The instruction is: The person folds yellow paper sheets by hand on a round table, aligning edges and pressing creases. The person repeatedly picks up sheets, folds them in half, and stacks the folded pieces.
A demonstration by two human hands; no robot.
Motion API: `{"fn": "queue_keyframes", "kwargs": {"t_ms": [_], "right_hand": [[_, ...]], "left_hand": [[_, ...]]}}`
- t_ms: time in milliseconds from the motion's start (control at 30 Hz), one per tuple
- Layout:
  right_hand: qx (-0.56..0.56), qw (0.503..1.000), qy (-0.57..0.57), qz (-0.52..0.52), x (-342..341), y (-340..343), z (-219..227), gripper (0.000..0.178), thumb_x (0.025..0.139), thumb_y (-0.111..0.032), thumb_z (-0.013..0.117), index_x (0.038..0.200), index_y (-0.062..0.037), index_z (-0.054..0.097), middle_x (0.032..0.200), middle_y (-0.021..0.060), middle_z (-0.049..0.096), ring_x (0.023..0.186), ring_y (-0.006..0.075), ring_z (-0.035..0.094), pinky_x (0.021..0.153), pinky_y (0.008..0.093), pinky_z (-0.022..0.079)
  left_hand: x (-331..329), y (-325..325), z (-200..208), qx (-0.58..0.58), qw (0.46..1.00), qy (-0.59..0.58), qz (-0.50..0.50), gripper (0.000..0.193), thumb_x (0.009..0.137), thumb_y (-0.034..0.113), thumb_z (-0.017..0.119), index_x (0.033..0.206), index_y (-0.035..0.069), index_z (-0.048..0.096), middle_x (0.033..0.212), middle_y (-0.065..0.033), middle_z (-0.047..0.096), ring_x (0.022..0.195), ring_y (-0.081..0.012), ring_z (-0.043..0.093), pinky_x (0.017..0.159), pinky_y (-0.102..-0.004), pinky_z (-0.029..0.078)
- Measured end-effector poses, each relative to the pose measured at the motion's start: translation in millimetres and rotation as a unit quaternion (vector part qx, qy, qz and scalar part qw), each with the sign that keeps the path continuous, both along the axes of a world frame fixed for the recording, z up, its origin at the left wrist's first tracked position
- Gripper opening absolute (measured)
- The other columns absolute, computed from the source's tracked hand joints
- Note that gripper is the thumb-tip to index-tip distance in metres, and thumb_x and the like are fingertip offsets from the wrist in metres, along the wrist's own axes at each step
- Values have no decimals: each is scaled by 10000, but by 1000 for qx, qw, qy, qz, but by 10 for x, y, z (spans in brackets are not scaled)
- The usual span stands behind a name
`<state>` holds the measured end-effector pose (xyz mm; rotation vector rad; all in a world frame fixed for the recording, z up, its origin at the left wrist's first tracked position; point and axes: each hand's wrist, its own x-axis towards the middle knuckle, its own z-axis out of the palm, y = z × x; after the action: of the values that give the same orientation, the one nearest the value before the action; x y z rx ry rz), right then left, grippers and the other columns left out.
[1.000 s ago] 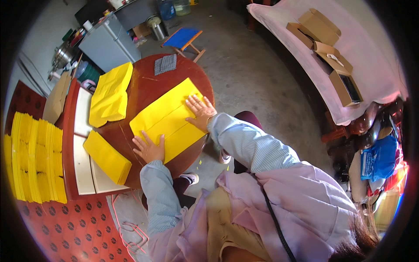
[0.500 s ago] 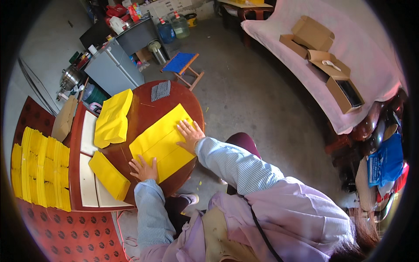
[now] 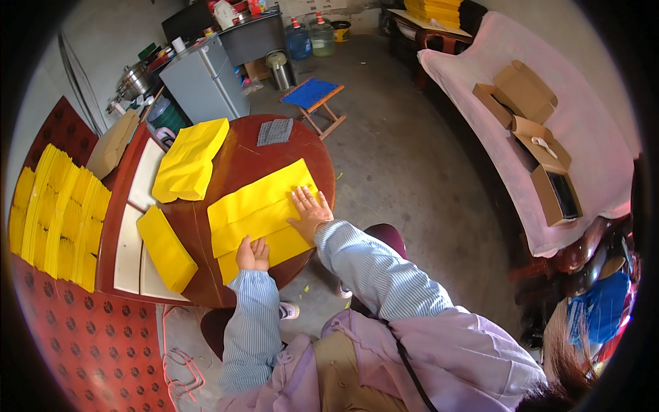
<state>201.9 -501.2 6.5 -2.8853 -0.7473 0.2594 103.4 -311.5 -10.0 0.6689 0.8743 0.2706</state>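
A folded yellow paper sheet lies on the round reddish-brown table, with crease lines running along it. My right hand rests flat on its right part, fingers stretched out. At the near edge, my left hand has its fingers curled and pinched at the paper; what lies between the fingertips is partly hidden. To the left is a narrow folded yellow bundle. Beyond it, a larger, rumpled yellow stack sits by the table's far left side.
A grey mesh piece lies at the table's far edge. Tall yellow stacks stand at the left. Past the table are a blue folding stool and a small fridge. Opened cardboard boxes rest on a pink-covered sofa at the right.
My left hand has gone from spread flat on the paper to curled at its near edge. The right hand stays flat on the sheet. The whole view has shifted.
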Motion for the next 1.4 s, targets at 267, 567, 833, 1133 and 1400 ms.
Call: {"fn": "queue_keyframes", "kwargs": {"t_ms": [267,567,833,1133,1400], "right_hand": [[9,1000,1,13,25,-72,158,722,1105,-603,327,1694,-196,230,1779,6,162,1644,186,92,1334,502,13],[92,995,-6,49,289,-187,438,651,1090,-565,413,1634,-209,396,1711,68,351,1605,292,244,1318,550,98],[290,926,227,85,472,-467,496,742,1002,-577,641,1613,-205,445,1625,197,464,1519,391,421,1283,493,302],[356,896,247,93,878,109,463,1121,786,-506,905,1670,-186,293,1680,163,383,1572,357,330,1321,467,189],[321,824,466,-10,977,-46,616,710,875,-360,848,1478,-94,586,1438,106,667,1333,284,628,1184,399,435]], "left_hand": [[275,-285,17,43,998,35,8,491,1117,265,539,1485,-28,398,1457,-205,507,1195,-425,673,1027,-541,571],[273,-143,-83,42,998,-43,12,324,1013,177,650,1288,25,569,1207,-128,624,1141,-322,670,970,-513,611],[-302,801,395,124,926,-33,-355,383,950,78,575,1330,38,607,1268,-98,691,1179,-247,665,1068,-442,537],[473,1044,951,375,653,75,-654,416,938,157,654,1344,75,613,1152,-66,718,985,-186,711,815,-343,613],[1337,1378,1016,360,647,48,-670,232,854,124,675,1077,62,680,873,2,644,744,-97,600,634,-280,487]]}}
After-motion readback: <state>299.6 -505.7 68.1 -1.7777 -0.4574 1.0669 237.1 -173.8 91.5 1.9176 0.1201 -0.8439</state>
